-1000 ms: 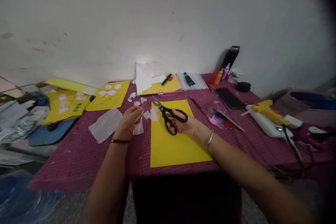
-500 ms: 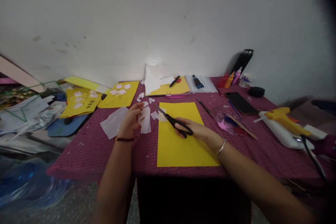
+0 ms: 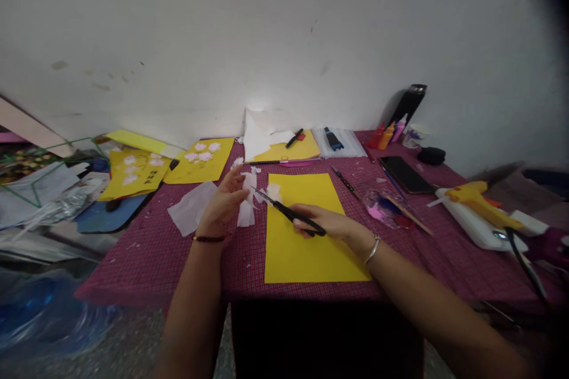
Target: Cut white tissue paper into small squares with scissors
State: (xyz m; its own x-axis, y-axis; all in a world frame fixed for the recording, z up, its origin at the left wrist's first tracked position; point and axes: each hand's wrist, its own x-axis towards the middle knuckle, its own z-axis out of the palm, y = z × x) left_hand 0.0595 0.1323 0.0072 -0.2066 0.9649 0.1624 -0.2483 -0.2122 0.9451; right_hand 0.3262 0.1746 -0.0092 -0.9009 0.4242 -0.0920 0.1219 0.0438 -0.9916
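My left hand [image 3: 221,201] pinches a small piece of white tissue paper [image 3: 247,204] and holds it up over the maroon cloth. My right hand [image 3: 323,223] is wrapped round the black handles of a pair of scissors [image 3: 284,211]. Their blades point left and meet the edge of the tissue piece. Below both hands a plain yellow sheet [image 3: 306,225] lies flat on the table [image 3: 151,254]. Small white scraps [image 3: 242,163] lie just beyond my left hand.
A loose white tissue sheet [image 3: 190,207] lies left of my left hand. Yellow cards with white flowers [image 3: 200,159] sit at the far left. A phone [image 3: 405,173], paint bottles [image 3: 388,135], a dark flask [image 3: 409,103] and a yellow glue gun [image 3: 480,201] stand at the right.
The scissors have swung from held upright over the yellow sheet to lying low, with blades reaching left into the tissue piece. My left hand raised the tissue slightly. The view shifted a little.
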